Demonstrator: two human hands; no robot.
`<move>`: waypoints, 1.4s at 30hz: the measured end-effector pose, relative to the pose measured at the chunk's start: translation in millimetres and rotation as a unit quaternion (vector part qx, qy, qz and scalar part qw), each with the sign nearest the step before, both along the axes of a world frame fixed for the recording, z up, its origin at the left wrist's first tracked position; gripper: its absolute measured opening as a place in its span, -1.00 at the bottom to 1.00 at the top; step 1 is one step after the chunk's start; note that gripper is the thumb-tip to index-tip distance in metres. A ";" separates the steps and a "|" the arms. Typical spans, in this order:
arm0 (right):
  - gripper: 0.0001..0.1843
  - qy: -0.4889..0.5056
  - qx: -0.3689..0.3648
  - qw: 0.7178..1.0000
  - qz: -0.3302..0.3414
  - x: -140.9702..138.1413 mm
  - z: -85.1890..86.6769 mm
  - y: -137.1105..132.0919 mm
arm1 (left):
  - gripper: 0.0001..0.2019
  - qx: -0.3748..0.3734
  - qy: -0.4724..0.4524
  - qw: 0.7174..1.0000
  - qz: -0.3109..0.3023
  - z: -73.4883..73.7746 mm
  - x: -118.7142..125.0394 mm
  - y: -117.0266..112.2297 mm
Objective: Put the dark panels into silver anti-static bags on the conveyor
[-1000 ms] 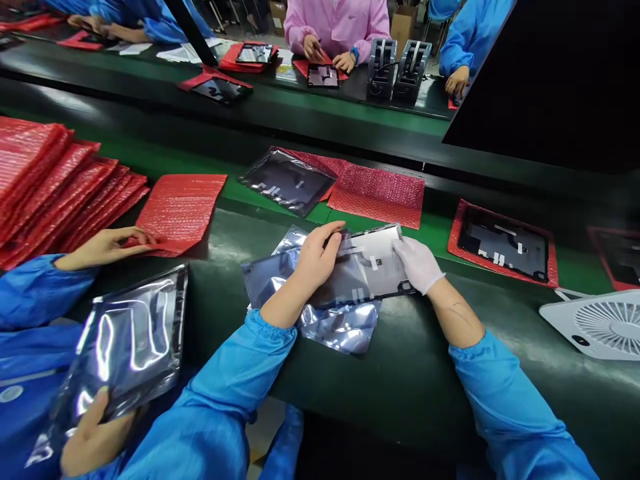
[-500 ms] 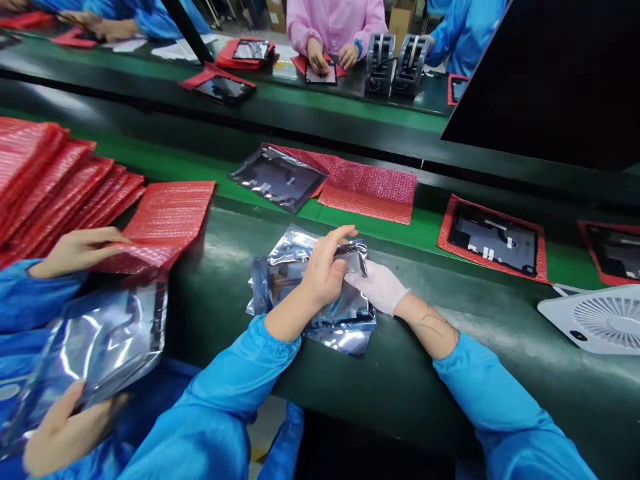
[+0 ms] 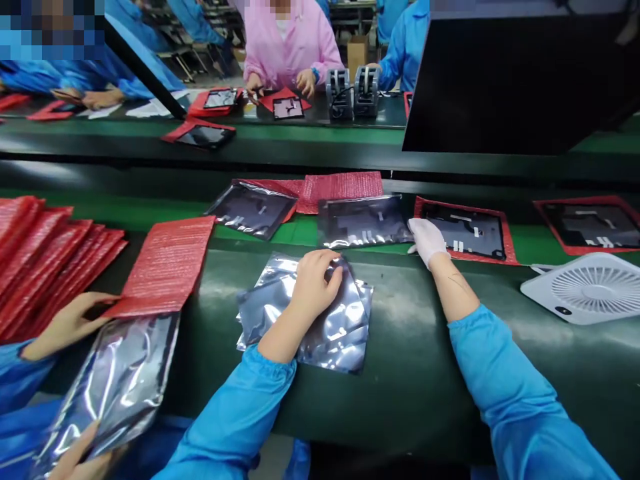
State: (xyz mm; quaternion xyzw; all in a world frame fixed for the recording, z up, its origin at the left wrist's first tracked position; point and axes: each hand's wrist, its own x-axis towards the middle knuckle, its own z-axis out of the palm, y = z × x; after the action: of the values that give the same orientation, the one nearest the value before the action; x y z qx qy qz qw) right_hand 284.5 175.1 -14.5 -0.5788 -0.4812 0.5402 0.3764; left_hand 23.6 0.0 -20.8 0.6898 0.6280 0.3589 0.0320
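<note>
My bare left hand [image 3: 316, 283] rests over a loose stack of silver anti-static bags [image 3: 340, 333], its fingers loosely curved and the thumb apart. My right hand [image 3: 429, 241], in a white glove, pinches the right edge of a dark flat panel in a clear-grey anti-static bag [image 3: 367, 220]. That panel lies over the green belt, partly on a red bubble-wrap pouch [image 3: 343, 190]. Left of it is another bagged panel [image 3: 255, 208]. Just beyond my right hand, an unbagged dark panel [image 3: 467, 232] with white strips lies on red bubble wrap.
A co-worker's hands [image 3: 75, 323] at the left slide a bagged panel [image 3: 130, 373] against a red pouch [image 3: 167, 263]. Red pouches [image 3: 50, 260] are piled at far left. A white fan [image 3: 595, 290] stands at right; a black screen [image 3: 495, 83] hangs above. People sit opposite.
My right hand has carried the bagged panel from the silver bags forward and right to the belt. My left hand stays over the bags. The co-worker's bagged panel has moved slightly.
</note>
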 end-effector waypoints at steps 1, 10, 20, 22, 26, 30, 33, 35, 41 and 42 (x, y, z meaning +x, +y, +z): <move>-0.68 -0.038 0.007 0.999 0.001 3.0 -0.8 -0.9 | -0.68 -0.030 0.013 0.999 0.007 -4.9 -0.9 3.8; -0.83 0.013 0.006 0.999 0.050 -6.0 -1.3 -8.9 | -0.83 -0.071 0.019 0.997 -0.039 -6.1 4.5 2.0; -0.81 0.065 -0.062 0.994 0.057 -48.8 -8.6 -1.3 | -0.88 -0.089 -0.033 0.988 -0.125 -10.8 21.5 5.3; -0.71 0.053 -0.063 0.992 0.096 -51.9 -11.5 1.1 | -0.88 -0.097 -0.041 0.987 -0.124 -11.6 22.0 7.3; -0.60 0.097 -0.088 0.987 0.096 -40.0 -6.7 1.3 | -0.90 -0.103 -0.062 0.984 -0.131 -11.5 19.4 8.7; -0.61 0.120 -0.123 0.977 0.130 -6.3 6.9 -5.2 | -0.90 -0.102 -0.082 0.982 -0.133 -14.2 16.9 8.7; -0.59 0.146 -0.113 0.971 0.153 6.2 14.1 -10.5 | -0.89 -0.105 -0.105 0.980 -0.133 -17.2 17.1 9.3; -0.54 0.152 -0.070 0.976 0.140 -1.5 17.7 -10.8 | -0.90 -0.089 -0.109 0.981 -0.134 -18.5 17.0 10.1; -0.56 0.015 0.001 0.994 0.108 -55.5 38.3 24.1 | -0.93 -0.036 -0.093 0.986 -0.132 -19.8 13.5 11.9; -0.59 -0.034 0.001 0.994 0.101 -58.4 42.9 31.8 | -0.92 -0.037 -0.090 0.987 -0.128 -19.7 12.8 11.5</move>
State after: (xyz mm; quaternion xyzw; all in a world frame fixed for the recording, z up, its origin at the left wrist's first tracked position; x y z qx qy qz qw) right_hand 226.2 207.0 28.4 -0.5449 -0.5505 0.5546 0.3041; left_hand 36.4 11.5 -40.5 0.7276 0.5420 0.3892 0.1592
